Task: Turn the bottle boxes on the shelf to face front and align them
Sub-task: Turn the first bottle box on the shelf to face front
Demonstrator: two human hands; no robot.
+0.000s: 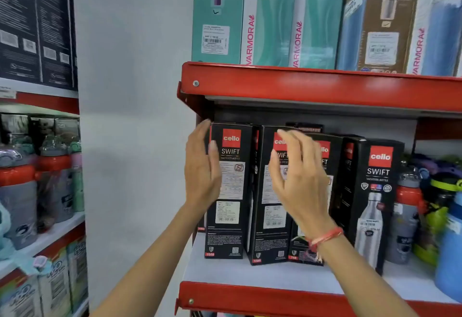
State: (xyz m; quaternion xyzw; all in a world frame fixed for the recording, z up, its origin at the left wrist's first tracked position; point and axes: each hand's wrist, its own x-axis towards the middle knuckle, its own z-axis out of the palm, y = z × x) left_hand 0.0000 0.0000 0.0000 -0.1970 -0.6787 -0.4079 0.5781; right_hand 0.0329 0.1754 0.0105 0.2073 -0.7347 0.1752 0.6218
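Observation:
Several black Cello Swift bottle boxes stand on a white shelf (pixel 250 274) with a red front edge. The leftmost box (pixel 231 216) and the second box (pixel 271 236) show label sides; the second is angled. A third box (pixel 325 156) is mostly hidden by my right hand. The rightmost box (pixel 375 191) shows its bottle picture. My left hand (pixel 202 169) is open, fingers at the leftmost box's left edge. My right hand (pixel 297 176) is open in front of the second and third boxes, holding nothing.
Loose bottles (pixel 407 206) crowd the shelf to the right of the boxes. The red shelf above (pixel 312 86) carries tall Varmora boxes (pixel 270 21). A second rack at the left (pixel 37 239) holds bottles and dark boxes. A white wall lies between the racks.

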